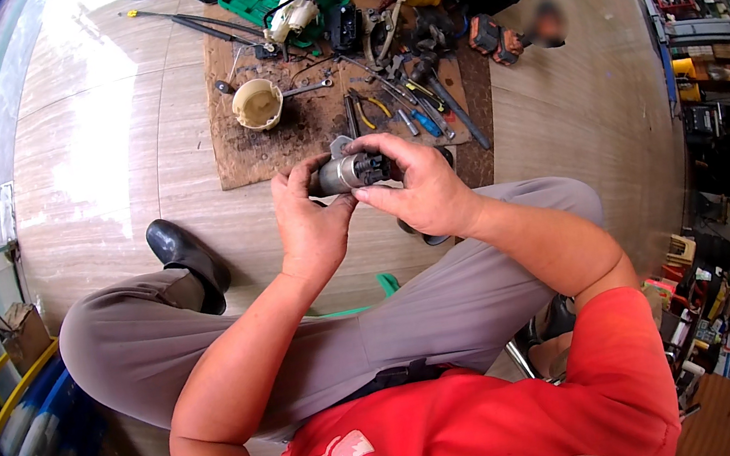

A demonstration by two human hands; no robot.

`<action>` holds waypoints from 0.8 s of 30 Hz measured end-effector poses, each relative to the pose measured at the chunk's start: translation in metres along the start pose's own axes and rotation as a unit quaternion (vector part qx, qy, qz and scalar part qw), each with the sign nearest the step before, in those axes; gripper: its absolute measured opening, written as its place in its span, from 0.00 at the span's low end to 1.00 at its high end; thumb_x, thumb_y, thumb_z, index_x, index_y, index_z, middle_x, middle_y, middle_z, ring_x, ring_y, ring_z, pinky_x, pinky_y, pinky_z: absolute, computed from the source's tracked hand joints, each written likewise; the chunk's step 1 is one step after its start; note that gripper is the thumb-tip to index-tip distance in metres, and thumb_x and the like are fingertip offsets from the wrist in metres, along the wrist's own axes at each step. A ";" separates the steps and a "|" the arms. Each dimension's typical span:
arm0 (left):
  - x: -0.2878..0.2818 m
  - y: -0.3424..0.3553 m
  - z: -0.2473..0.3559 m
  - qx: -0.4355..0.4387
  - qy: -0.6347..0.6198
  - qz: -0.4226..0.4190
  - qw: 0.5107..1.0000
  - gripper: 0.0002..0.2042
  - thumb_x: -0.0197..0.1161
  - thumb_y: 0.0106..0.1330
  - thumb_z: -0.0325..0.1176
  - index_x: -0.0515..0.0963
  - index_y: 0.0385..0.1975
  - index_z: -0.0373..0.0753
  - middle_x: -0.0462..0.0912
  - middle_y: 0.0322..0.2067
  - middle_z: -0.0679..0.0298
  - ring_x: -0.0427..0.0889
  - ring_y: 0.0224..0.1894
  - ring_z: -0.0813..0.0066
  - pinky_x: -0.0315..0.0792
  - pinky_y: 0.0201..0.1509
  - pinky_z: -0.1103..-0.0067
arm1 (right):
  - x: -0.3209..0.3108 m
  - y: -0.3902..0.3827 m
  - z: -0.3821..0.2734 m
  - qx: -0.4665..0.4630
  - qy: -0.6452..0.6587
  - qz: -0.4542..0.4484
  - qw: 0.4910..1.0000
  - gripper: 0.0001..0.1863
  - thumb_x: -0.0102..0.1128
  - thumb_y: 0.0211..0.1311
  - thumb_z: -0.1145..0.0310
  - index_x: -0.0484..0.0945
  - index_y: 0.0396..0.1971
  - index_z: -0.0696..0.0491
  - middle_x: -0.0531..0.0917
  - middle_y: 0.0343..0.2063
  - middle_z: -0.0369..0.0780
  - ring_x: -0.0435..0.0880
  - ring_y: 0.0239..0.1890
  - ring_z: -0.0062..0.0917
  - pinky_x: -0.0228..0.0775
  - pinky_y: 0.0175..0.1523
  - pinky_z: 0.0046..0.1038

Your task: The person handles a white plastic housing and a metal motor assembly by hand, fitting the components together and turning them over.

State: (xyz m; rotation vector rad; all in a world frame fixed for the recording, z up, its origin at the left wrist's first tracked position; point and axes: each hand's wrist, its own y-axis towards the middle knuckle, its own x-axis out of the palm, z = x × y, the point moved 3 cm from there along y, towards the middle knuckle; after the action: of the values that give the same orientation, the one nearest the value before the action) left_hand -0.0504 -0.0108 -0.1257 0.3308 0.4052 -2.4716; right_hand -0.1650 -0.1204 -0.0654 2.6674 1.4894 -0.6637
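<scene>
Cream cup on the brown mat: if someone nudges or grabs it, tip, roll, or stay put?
The cream cup stands upright and open-topped on the brown mat, squat and wide, so it probably resists tipping. It looks like thin moulded plastic, so likely light and easy to slide. Knocked on its side, its round wall would probably roll.

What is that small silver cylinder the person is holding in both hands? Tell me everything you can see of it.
The small silver metal cylinder lies roughly level above the person's knees. Its body looks like smooth, shiny metal, and its right end is a darker, blackish part. The left hand grips the silver end from below, while the right hand covers the dark end with its fingers curled over it. Finer details are too small to tell.
</scene>
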 end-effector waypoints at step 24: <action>-0.011 0.007 0.001 -0.132 -0.306 -0.139 0.933 0.26 0.70 0.58 0.21 0.68 0.57 0.32 0.79 0.45 0.61 0.79 0.46 0.75 0.75 0.50 0.80 | -0.023 0.008 -0.007 0.091 0.165 0.008 0.982 0.19 0.61 0.63 0.77 0.71 0.53 0.60 0.81 0.34 0.37 0.80 0.33 0.16 0.76 0.36 0.22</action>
State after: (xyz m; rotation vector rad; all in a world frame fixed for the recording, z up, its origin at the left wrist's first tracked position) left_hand -0.0381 -0.0109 -0.1225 -0.6384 0.5262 -2.5756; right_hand -0.1665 -0.1415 -0.0519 3.0491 1.5403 -0.3861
